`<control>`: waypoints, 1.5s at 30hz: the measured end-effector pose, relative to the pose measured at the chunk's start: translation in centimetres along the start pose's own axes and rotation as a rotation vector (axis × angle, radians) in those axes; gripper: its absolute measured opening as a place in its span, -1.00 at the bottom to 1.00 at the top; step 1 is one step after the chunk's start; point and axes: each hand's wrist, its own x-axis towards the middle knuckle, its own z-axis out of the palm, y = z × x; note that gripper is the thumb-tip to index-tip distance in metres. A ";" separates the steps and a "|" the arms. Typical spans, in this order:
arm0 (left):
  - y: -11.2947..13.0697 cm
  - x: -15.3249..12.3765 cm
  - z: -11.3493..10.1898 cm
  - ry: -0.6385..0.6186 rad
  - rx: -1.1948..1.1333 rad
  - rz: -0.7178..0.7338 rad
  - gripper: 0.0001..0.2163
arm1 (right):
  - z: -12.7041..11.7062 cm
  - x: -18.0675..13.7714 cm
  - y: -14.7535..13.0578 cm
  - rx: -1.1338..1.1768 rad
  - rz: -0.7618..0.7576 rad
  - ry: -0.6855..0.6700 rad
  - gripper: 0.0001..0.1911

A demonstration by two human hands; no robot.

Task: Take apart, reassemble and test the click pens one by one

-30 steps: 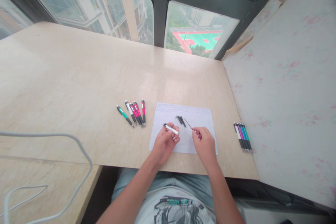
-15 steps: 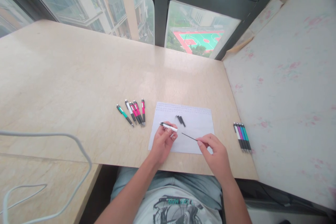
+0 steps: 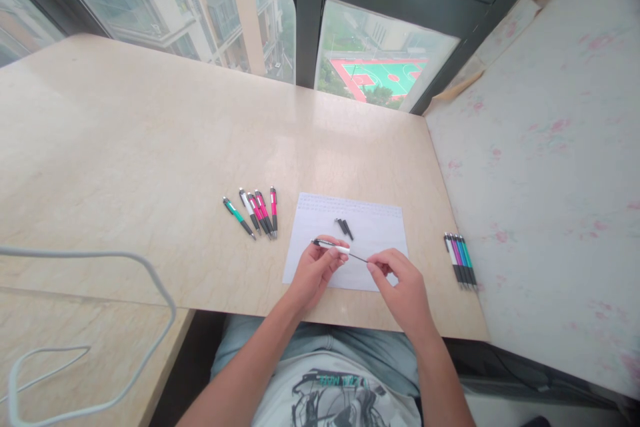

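Note:
My left hand (image 3: 314,272) pinches a white pen barrel (image 3: 331,245) with a black clip, held level above a white sheet of paper (image 3: 380,233). My right hand (image 3: 400,283) pinches a thin dark refill (image 3: 357,257) whose tip meets the open end of the barrel. Two small black pen parts (image 3: 344,227) lie on the paper just beyond the hands.
Several pink, green and white pens (image 3: 254,211) lie in a loose group left of the paper. Another row of pens (image 3: 461,260) lies near the table's right edge. A white cable (image 3: 125,260) loops over the lower table at left. A window is beyond the table (image 3: 150,147).
My right hand moved left with the refill until its tip reached the barrel. My left hand turned the barrel to point right.

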 end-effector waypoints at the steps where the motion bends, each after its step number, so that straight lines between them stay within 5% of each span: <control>1: 0.0 0.0 0.0 -0.006 0.003 -0.002 -0.85 | 0.0 0.0 0.0 -0.002 0.000 0.005 -0.87; 15: -0.2 0.0 -0.3 -0.050 0.037 -0.058 -0.82 | 0.4 0.8 -0.6 0.045 0.016 0.006 -0.77; 22: 0.1 0.4 -0.5 0.073 -0.097 -0.041 -0.79 | 1.0 1.7 2.0 0.397 0.197 -0.040 -0.55; 24: 0.1 0.4 -0.5 0.079 -0.128 -0.036 -0.79 | 1.9 2.4 3.2 0.262 0.254 0.007 -0.65; 28: 0.0 0.5 -0.6 0.068 -0.133 -0.045 -0.80 | 4.0 4.0 4.4 -0.054 0.139 0.009 -0.76; 35: -0.1 0.5 -0.6 0.062 -0.114 -0.062 -0.78 | 5.7 5.5 2.7 -0.369 0.167 -0.033 -0.72; 45: -0.2 0.4 -0.5 0.028 -0.105 -0.069 -0.80 | 5.4 5.7 3.3 -0.354 0.224 -0.064 -0.81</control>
